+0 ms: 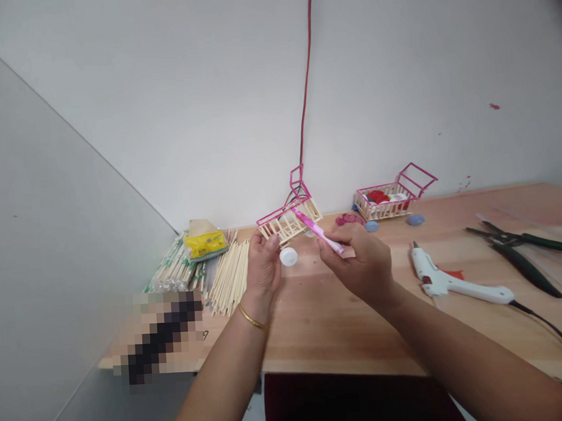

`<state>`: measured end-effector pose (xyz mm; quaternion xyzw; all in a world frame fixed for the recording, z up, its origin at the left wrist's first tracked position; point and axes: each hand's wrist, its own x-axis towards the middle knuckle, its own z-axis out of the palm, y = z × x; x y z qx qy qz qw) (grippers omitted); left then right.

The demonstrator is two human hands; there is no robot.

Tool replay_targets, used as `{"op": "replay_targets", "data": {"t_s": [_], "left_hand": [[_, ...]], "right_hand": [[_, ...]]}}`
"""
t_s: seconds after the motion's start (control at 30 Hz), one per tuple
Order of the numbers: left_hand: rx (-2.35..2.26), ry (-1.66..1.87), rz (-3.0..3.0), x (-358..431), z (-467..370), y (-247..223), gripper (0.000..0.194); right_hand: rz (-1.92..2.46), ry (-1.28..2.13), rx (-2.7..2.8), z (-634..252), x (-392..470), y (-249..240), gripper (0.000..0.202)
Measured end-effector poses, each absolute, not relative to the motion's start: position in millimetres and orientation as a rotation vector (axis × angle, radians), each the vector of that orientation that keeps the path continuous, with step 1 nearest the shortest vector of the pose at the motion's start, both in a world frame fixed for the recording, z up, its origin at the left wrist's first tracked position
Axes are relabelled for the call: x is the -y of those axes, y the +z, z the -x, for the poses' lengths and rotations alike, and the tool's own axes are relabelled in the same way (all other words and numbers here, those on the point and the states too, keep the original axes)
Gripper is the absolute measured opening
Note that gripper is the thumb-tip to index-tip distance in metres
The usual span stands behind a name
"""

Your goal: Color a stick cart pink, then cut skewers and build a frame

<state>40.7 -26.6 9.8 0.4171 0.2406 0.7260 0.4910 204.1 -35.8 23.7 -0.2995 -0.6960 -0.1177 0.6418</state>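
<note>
The left hand (264, 265), fingers curled, grips the slatted stick cart (287, 223) above the bench (310, 322); it should brace it firmly. The pink marker (320, 232), pinched in the right hand (361, 259), wants light, even strokes. Counted: one yellow packet (206, 244), sticks (228, 277) beyond counting, two carts, one marker, one glue gun (440, 282), one cutter (525, 268).

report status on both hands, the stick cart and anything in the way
Left hand holding stick cart, tilted. Right hand gripping pink marker, tip at cart's pink rim, contact unclear. Glue gun off to right, not between marker and cart.
</note>
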Motion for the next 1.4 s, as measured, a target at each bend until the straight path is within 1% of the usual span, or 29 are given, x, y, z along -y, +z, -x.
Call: {"op": "replay_targets", "data": {"t_s": [0.43,0.7,0.87,1.0,1.4], "left_hand": [[-0.582,1.773,-1.015,27,-41,10,0.038],[-0.575,1.754,-0.987,28,-40,9,0.037],[-0.602,1.753,-0.979,27,-39,9,0.040],[-0.598,1.753,-0.955,27,-39,9,0.038],[-0.611,1.739,-0.977,27,-38,5,0.036]], "right_hand": [[0.565,-0.190,1.695,-196,39,19,0.018],[0.682,-0.253,1.598,-204,38,23,0.011],[0.756,-0.282,1.538,-214,33,23,0.011],[0.802,-0.298,1.494,-218,31,22,0.009],[0.673,-0.271,1.617,-205,39,24,0.008]]}}
